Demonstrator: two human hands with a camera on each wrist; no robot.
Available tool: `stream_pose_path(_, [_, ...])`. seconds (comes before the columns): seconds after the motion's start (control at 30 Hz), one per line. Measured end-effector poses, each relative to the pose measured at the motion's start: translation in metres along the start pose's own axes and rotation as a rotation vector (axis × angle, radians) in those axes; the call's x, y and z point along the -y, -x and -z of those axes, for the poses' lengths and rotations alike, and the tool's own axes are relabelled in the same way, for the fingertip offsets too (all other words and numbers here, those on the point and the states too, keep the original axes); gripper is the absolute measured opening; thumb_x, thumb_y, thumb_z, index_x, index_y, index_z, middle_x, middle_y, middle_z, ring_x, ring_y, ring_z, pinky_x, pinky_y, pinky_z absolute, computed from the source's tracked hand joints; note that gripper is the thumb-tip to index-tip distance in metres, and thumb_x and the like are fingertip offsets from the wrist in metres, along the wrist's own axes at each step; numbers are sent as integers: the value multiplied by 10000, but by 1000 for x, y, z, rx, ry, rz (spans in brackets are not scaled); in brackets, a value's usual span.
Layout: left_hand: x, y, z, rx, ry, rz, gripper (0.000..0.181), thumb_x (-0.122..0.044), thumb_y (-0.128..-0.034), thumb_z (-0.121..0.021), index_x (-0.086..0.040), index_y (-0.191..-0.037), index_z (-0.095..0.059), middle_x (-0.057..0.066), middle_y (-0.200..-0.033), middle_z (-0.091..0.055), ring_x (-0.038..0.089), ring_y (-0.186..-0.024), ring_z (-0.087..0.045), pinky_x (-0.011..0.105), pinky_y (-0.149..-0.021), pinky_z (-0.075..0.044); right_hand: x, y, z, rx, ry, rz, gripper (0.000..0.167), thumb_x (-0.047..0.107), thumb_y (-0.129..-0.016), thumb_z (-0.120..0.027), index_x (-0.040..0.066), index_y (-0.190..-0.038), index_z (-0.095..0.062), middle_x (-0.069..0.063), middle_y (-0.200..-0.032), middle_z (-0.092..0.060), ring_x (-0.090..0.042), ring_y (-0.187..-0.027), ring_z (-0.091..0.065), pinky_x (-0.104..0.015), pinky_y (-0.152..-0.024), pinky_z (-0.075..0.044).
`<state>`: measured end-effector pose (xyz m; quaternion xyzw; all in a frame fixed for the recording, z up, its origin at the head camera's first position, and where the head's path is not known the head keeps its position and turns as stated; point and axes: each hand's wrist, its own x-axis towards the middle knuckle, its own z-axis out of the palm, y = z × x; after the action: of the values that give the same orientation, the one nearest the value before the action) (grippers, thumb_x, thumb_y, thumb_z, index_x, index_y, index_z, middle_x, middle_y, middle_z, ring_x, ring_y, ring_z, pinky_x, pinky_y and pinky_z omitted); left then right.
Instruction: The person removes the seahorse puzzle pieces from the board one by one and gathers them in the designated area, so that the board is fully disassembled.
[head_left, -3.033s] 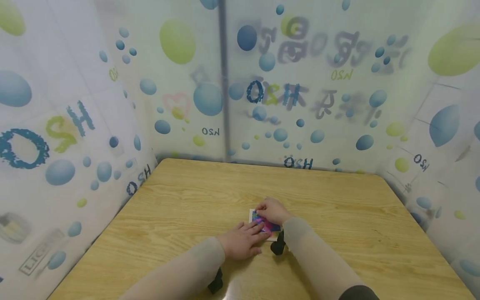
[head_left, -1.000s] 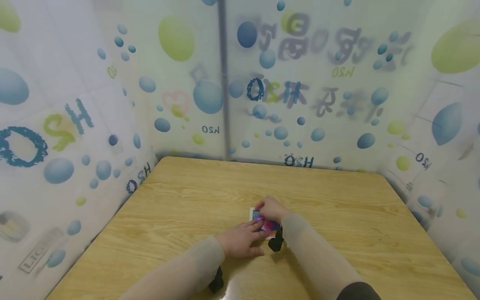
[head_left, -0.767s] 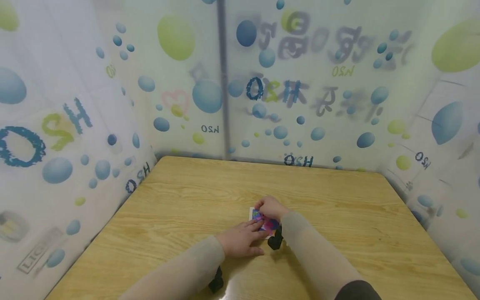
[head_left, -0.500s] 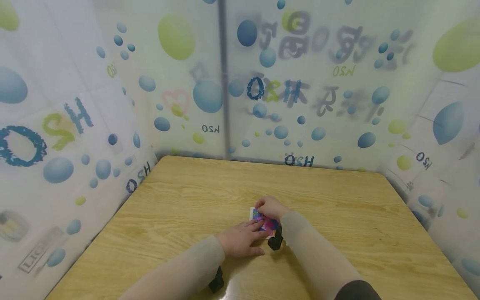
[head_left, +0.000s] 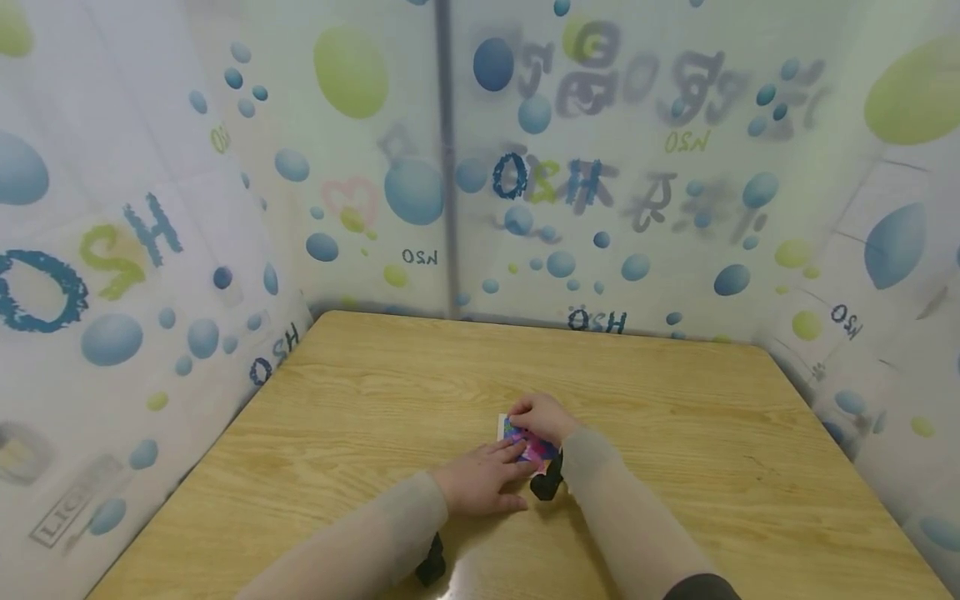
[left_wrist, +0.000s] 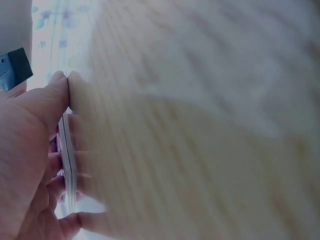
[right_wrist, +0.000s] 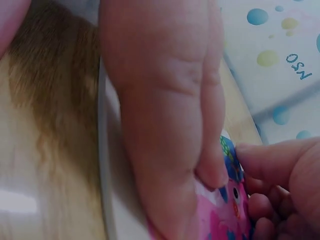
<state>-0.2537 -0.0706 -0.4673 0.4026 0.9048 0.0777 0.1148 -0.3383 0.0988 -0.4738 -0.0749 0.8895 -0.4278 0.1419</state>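
Left hand (head_left: 482, 482) lies spread, steadying the coloured picture (right_wrist: 212, 222) on the bench (head_left: 375, 392); right hand (head_left: 543, 418) pinches its far edge, apparently adjusting it, the next move likely requiring firm bracing.

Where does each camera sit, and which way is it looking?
Head: on the person's head, looking forward and down at the table, the colourful picture and the dotted backdrop; the sleeves, left hand and right hand show.
Left wrist: on that wrist, looking low across the table; the left hand shows along the left side.
Right wrist: on that wrist, looking closely at the picture; fingers of both hands show.
Shared: head and right wrist views both show the picture's coloured face.
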Motion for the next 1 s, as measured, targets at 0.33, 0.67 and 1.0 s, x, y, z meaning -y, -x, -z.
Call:
stream_pose_path(0.33, [-1, 1, -2, -38, -29, -12, 599, -517, -953, -506, -227, -1470, -418, 123, -1554, -278, 292, -1428, -247, 444, -1135, -275, -6, 2, -4, 4, -45, 40, 115, 108, -875, -694, 45, -972, -685, -25, -891, -641, -161, -839, -569, -326, -787, -471])
stream_pose_path(0.67, [2, -2, -5, -50, -31, -22, 598, -515, -958, -499, -219, -1471, -417, 118, -1558, -267, 295, -1431, -237, 461, -1132, -275, -4, 3, -3, 5, -103, -8, 133, 112, -877, -696, 60, -998, -681, -30, -923, -647, -169, -859, -577, -342, -813, -475])
stream_pose_path(1.0, [1, -3, -3, -35, -30, -6, 612, -532, -952, -495, -232, -1477, -404, 101, -1564, -258, 273, -1437, -225, 445, -1140, -263, -5, 2, -3, 8, -113, -21, 144, 103, -879, -693, 69, -1019, -694, -22, -944, -660, -167, -879, -584, -356, -849, -468])
